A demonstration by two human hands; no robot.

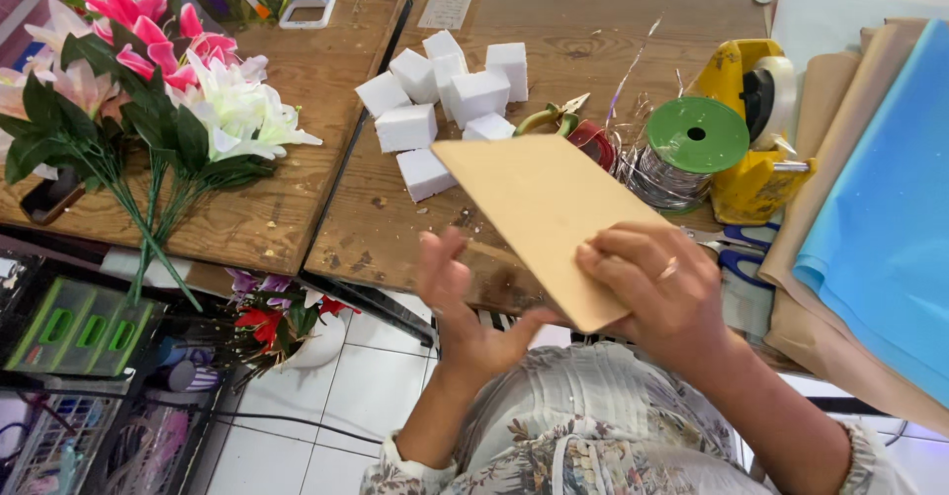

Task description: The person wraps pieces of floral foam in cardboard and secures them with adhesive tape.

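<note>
Right hand (pixel 664 283) gripped the card (pixel 549 220), long axis running up-left; left hand (pixel 457 302), open, touched its near edge.

White foam blocks (pixel 445 100) sit on the wooden table (pixel 583 41), up and left of the grip. Pink and white fake flowers (pixel 158 80) lie far left. A green spool (pixel 695 136) and yellow tape holder (pixel 756 129) sit just above it. Blue paper (pixel 880 218) lies right.
</note>
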